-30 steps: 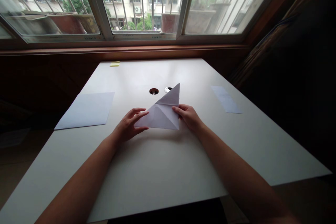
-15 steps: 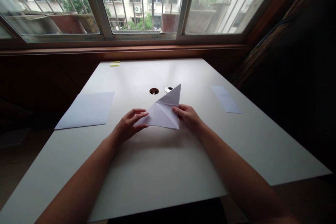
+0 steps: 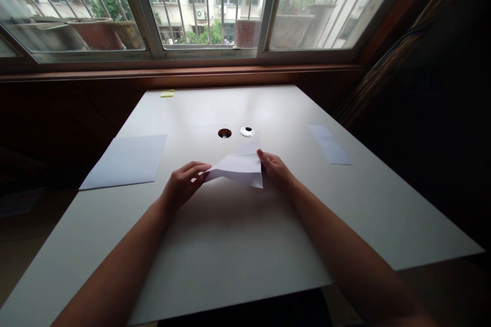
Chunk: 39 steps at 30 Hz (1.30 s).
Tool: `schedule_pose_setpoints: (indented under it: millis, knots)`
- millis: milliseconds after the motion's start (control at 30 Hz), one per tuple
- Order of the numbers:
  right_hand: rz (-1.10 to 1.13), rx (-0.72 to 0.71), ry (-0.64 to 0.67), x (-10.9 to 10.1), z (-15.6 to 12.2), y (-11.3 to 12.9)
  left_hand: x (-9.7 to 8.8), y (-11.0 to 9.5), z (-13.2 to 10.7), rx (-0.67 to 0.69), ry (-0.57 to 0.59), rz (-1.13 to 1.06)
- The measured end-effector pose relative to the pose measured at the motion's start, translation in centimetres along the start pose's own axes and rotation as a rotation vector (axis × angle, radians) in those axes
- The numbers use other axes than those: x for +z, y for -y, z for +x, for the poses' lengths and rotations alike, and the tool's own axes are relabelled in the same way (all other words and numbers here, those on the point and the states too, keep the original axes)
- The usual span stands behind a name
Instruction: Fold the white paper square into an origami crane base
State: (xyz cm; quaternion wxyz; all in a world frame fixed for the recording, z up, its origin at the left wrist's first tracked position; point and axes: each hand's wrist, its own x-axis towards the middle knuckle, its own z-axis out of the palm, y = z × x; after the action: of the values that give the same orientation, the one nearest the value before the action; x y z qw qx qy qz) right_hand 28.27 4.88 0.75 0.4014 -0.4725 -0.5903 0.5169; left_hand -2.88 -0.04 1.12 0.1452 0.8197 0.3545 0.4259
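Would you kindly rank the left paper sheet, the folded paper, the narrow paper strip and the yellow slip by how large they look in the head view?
1. Left paper sheet
2. Folded paper, partly bent
3. Narrow paper strip
4. Yellow slip

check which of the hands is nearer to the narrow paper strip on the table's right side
Right. The right hand is left of the narrow paper strip and slightly closer to the camera; the left hand is much farther left, across the folded paper.

White table [image 3: 238,250] before barred window [image 3: 207,10]
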Motion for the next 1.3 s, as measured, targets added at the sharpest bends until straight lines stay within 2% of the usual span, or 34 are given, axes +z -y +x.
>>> schedule_pose_setpoints:
  millis: [233, 400, 500, 567, 633, 700, 800, 900, 1033, 1167, 1300]
  knots:
    - [0.003, 0.075, 0.067, 0.1, -0.4, 0.4, 0.0, -0.5, -0.1, -0.149, -0.123, 0.025]
    - [-0.069, 0.097, 0.196, 0.1, -0.6, 0.6, -0.1, -1.1, 0.2, -0.246, -0.173, 0.026]
    - [-0.042, 0.134, 0.188, 0.0, -0.5, 0.3, -0.3, -1.0, 0.3, -0.362, -0.234, 0.009]
    - [-0.016, 0.130, 0.169, -0.1, -0.3, 0.1, -0.2, -0.6, 0.3, -0.516, -0.278, -0.098]
    - [0.015, 0.120, 0.163, -0.2, -0.2, -0.1, 0.0, -0.1, 0.4, -0.683, -0.327, -0.346]
    - [0.031, 0.112, 0.161, -0.3, -0.1, -0.2, 0.3, 0.3, 0.6, -0.779, -0.368, -0.627]
    - [0.058, 0.108, 0.177, -0.4, -0.3, -0.1, 0.6, 0.6, 0.9, -0.899, -0.338, -0.857]
    - [0.118, 0.137, 0.229, -0.5, -0.6, 0.2, 0.7, 0.6, 1.1, -0.917, -0.298, -0.918]
    - [0.124, 0.212, 0.312, -0.7, -1.0, 1.0, 0.6, 0.3, 1.1, -0.843, -0.235, -0.927]
    - [0.107, 0.222, 0.433, -1.1, -1.4, 1.8, 0.6, 0.0, 1.1, -0.783, -0.146, -0.967]
    - [0.050, 0.218, 0.486, -1.5, -1.6, 2.1, 0.6, 0.3, 1.0, -0.805, -0.205, -0.937]
